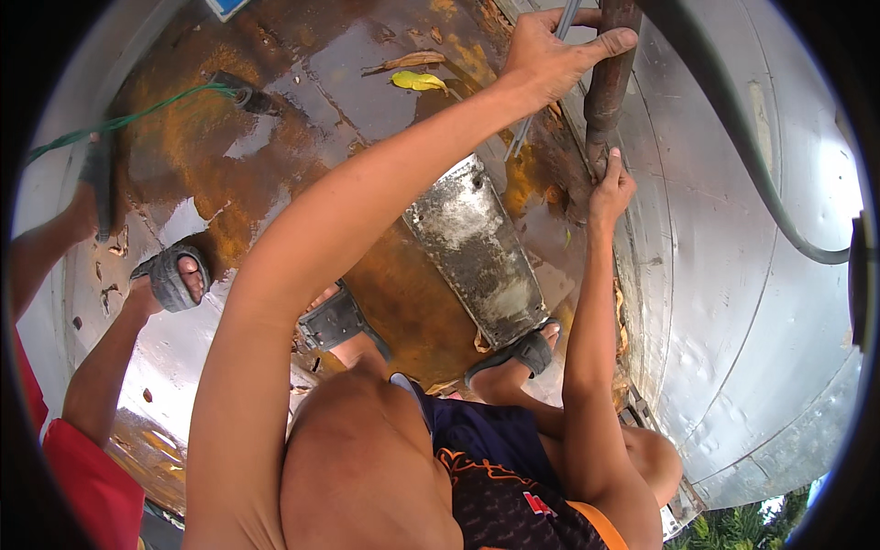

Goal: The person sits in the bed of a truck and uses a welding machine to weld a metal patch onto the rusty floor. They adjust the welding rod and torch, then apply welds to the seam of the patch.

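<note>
The pipe (610,87) is lying near the top of the view, right of centre, close to the seam between floor (394,321) and wall (706,275). It is showing a dark brown, rusty, worn surface; its round, thick body is tapering at a shoulder to a slimmer neck. Its long axis is running nearly up and down the view, leaning slightly right at the top, where it is passing out of sight; the neck is pointing down, toward the person. Whether it is touching the wall, I cannot tell.

The left hand (555,60) is gripping the thick part, thumb laid across the front and fingers going behind. Thin, straight grey rods (568,18) are slanting past this hand, their lower ends pointing down and left. The right hand (611,189) is curling its fingers beside the neck, thumb pointing upward; how firmly it is holding, I cannot tell.

A smooth black hose (761,165) is curving down in front of the wall, whose silvery sheets are bowing between dark seams. The floor is gleaming wet in patches, mottled with orange rust. A long, scuffed metal plate (477,252) is resting between the person's sandals (532,353), and a yellow leaf (419,81) is lying beyond it. At left, a twisted green cable (128,121) is reaching a dark cylinder (243,94).
</note>
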Tool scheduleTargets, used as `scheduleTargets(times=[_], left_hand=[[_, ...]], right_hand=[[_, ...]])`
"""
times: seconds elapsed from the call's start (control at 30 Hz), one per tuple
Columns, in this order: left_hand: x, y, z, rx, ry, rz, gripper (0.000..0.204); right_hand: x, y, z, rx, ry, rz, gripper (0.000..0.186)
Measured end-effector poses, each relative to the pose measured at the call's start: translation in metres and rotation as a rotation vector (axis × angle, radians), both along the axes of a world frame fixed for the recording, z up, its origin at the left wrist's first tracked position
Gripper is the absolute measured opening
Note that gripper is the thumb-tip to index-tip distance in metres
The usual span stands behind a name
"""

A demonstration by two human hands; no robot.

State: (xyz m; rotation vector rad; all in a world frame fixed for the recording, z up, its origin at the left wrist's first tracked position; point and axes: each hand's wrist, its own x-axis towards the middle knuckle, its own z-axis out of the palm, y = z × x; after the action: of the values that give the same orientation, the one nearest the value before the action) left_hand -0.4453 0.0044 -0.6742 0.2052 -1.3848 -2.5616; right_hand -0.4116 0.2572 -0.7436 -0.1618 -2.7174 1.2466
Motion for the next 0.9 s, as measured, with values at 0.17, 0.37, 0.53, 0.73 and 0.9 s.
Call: scheduleTargets(times=[0.17,0.37,0.53,0.73,0.9], left_hand=[[0.007,0.015,-0.001,-0.06,-0.009,0.287,0.057],[0.008,0.012,0.007,0.013,-0.058,0.214,0.057],[0.008,0.018,0.005,0.165,0.009,0.234,0.054],[-0.007,-0.018,0.001,-0.148,0.034,-0.008,0.034],[0.033,-0.039,-0.017,-0.198,-0.337,0.084,0.04]], right_hand=[[0.009,-0.021,-0.001,-0.053,0.148,-0.088,0.052],[0.01,-0.034,0.005,-0.101,0.175,-0.14,0.05],[0.008,-0.022,0.0,0.006,0.202,-0.081,0.051],[0.002,-0.009,0.004,0.056,0.073,0.046,0.056],[-0.022,-0.003,0.034,0.38,-0.106,0.405,0.056]])
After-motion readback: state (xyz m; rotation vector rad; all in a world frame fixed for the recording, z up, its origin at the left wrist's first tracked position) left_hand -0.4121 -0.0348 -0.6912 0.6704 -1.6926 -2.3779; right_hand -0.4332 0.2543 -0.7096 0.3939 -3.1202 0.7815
